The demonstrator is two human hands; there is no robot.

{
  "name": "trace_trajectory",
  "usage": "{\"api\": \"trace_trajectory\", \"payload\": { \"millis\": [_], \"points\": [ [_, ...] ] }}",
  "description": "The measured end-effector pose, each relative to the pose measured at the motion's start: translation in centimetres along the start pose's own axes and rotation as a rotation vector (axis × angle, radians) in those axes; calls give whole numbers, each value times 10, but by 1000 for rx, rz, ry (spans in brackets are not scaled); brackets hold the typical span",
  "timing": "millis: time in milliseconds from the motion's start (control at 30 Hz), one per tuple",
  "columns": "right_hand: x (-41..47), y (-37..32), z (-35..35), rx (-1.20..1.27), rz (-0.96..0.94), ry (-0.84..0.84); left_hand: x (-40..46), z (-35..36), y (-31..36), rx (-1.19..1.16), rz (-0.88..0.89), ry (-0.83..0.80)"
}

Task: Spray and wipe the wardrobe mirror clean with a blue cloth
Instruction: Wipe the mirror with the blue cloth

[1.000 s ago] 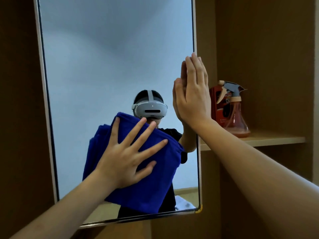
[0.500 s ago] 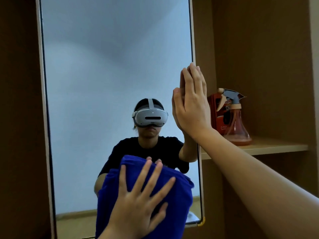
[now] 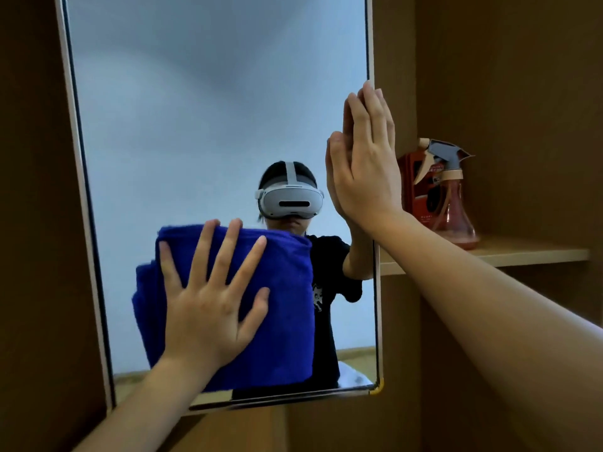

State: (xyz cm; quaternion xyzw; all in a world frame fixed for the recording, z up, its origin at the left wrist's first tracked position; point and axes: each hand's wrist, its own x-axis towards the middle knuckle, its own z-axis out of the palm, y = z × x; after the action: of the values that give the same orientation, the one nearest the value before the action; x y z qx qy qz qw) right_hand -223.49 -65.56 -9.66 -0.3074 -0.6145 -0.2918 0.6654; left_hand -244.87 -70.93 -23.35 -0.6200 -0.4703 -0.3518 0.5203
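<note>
The left hand [image 3: 208, 308] lies flat, palm forward, fingers [image 3: 228, 252] spread wide and pointing up. The right hand [image 3: 365, 168] stands upright, fingers together, its forearm reaching in from the lower right.

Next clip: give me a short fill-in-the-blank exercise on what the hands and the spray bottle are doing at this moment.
1. The left hand presses a ____ cloth flat against the mirror.
2. The right hand rests with straight fingers on the mirror's ____ edge.
3. The spray bottle stands on the ____, and neither hand touches it.
4. The cloth covers the ____ part of the mirror.

Missing words: blue; right; shelf; lower
</note>
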Motion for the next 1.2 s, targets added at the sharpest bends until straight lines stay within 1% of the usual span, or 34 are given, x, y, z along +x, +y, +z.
{"api": "trace_trajectory", "payload": {
  "millis": [67, 167, 233, 300, 367, 500, 567, 633, 700, 767, 867, 933, 1000, 1133, 1200],
  "points": [
    [0, -1, 0, -9, -4, 1, -22, 5, 10, -12, 4, -22],
    [0, -1, 0, -12, -4, 8, -50, 8, 6, -2, 100, -75],
    [0, -1, 0, -15, -1, 14, -55, 6, -1, -3, 135, -96],
    [0, 0, 1, -21, -3, 14, -47, 3, -10, 2, 154, -81],
    [-1, -1, 2, -25, -4, 11, -24, -1, -25, 9, 110, -54],
    [0, 0, 2, -19, -6, 15, 33, -12, -53, -31, -96, -33],
    [1, 0, 1, -21, -15, 23, 42, -13, -54, -40, -138, -28],
    [1, -1, 2, -16, -22, 23, 31, -11, -50, -33, -164, -11],
    [0, -1, 2, -16, -21, 21, 3, -6, -39, -36, -211, 1],
    [1, 0, 2, -21, -21, 22, -31, 0, -21, -46, -188, -19],
    [1, -1, 1, -20, -18, 20, -60, 7, 5, -13, 44, -96],
    [1, -2, 1, -13, -19, 23, -55, 10, 21, 7, 132, -121],
    [1, -3, 1, -6, -18, 28, -41, 11, 46, -8, 127, -147],
    [0, -2, 2, -14, -14, 37, -20, 14, 113, -99, 52, -198],
    [0, -2, 2, -16, -19, 28, -17, 16, 139, -139, 60, -218]
  ]
}}
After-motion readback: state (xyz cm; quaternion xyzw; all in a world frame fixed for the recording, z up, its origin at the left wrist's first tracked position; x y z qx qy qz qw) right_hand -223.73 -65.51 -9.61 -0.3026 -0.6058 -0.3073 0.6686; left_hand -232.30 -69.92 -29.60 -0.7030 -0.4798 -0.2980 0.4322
